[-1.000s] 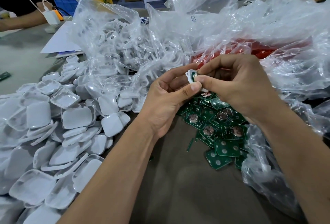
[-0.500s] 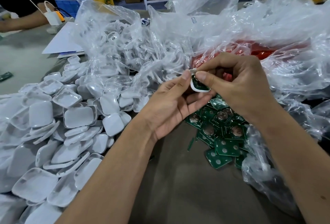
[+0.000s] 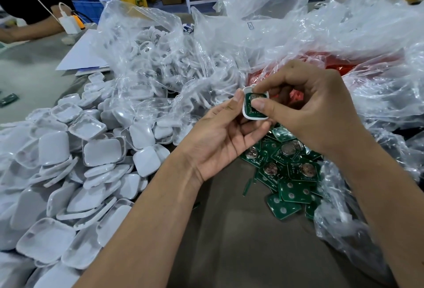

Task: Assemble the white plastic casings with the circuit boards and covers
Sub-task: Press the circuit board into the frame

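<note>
Left hand (image 3: 220,136) holds a white casing (image 3: 254,116); right hand (image 3: 314,113) pinches the green board (image 3: 249,104) seated in it.

Covers (image 3: 68,161) lie left of circuit boards (image 3: 289,173), bags (image 3: 275,42) behind

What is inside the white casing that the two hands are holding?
A green circuit board lies inside the white casing, with a silver round part near its top. The right hand thumb and a fingertip cover the board's right side; whatever lies beneath the board is hidden.
</note>
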Demonstrator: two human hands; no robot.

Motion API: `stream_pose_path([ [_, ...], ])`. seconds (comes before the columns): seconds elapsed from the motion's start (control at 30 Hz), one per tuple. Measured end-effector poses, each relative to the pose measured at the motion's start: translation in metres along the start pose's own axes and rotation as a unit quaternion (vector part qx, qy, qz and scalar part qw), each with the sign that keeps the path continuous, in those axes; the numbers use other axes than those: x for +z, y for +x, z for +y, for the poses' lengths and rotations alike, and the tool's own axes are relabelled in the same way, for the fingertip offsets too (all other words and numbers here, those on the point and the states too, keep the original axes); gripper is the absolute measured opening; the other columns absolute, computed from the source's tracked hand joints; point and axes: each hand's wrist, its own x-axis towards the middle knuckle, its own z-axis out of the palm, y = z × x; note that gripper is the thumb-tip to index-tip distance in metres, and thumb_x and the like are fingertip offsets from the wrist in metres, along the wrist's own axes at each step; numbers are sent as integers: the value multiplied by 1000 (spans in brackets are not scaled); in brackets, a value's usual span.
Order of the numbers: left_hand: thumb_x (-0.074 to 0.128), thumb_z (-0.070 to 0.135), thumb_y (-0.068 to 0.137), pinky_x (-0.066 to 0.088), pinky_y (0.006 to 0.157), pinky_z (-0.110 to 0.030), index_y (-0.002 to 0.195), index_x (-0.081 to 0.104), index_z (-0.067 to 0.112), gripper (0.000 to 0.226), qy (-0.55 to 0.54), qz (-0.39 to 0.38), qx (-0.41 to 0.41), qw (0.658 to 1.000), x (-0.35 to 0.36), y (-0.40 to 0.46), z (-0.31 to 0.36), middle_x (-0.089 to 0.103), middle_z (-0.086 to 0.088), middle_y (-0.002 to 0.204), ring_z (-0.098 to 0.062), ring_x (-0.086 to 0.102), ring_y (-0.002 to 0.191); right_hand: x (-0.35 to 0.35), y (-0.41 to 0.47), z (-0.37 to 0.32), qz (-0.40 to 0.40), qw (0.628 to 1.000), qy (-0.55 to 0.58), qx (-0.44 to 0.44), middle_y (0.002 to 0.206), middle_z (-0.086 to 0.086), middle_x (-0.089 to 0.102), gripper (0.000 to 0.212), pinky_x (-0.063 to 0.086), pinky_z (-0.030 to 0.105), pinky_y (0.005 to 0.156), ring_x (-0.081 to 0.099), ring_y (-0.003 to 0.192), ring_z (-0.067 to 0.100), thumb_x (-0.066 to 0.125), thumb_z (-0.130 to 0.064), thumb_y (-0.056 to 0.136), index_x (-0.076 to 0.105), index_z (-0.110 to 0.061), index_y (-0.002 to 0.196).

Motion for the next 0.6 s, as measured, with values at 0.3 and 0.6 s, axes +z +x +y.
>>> stream_pose_path([
  [0.3, 60, 31, 90, 62, 74, -26, 101, 76, 4, 33, 10, -12, -4, 1000, -1, -1, 1, 73, -16, 98, -22, 74, 84, 2, 0, -3, 1, 1000, 15, 6, 89, -3, 68, 16, 55, 22, 69, 64, 76, 11, 86, -20, 84, 78, -14, 96],
  [0.6, 60, 34, 89, 62, 72, -23, 112, 65, 2, 40, 19, -9, -3, 1000, 2, -2, 1, 72, -14, 92, -20, 74, 80, 3, -1, -2, 3, 997, 66, 38, 81, -1, 71, 14, 52, 19, 61, 65, 67, 14, 87, -18, 84, 78, -13, 93],
])
